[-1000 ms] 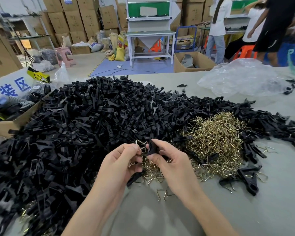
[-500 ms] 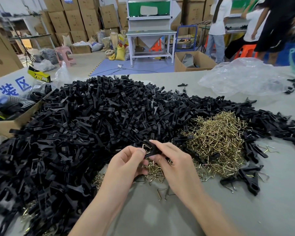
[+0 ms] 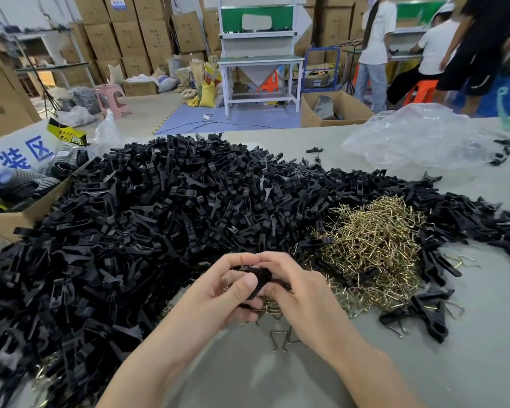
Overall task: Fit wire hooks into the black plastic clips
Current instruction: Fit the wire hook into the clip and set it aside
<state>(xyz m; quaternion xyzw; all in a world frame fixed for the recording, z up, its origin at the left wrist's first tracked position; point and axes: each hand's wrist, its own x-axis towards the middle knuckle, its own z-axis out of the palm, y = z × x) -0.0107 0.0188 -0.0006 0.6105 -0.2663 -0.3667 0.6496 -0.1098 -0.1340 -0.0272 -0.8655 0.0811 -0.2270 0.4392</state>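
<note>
"Now, status of both hands?"

"My left hand (image 3: pixel 218 293) and my right hand (image 3: pixel 304 298) meet at 6 o'clock on the table (image 3: pixel 424 378). Both are curled narrow round 1 black clip (image 3: pixel 259 279). The left thumb lies across its near face, and the right fingers close over its far side."

"Is a hook seated in it?"

"I cannot tell. My fingers cover that part."

"Location of stock, read from the hands?"

"The heap of black clips (image 3: pixel 159 216) spreads from 8 o'clock through 12 o'clock and on behind the hooks toward 2 o'clock. The heap of wire hooks (image 3: pixel 371 248) lies at 2 o'clock, just beside my right hand. Some loose hooks (image 3: pixel 278 341) lie on bare table at 6 o'clock, between my wrists. A few fitted clips (image 3: pixel 427 316), with wire showing, lie at 3 o'clock."

"Other items?"

"A clear plastic bag (image 3: pixel 418 136) lies at 1 o'clock, well apart. A cardboard box (image 3: pixel 27 213) touches the clip heap at 10 o'clock."
</note>
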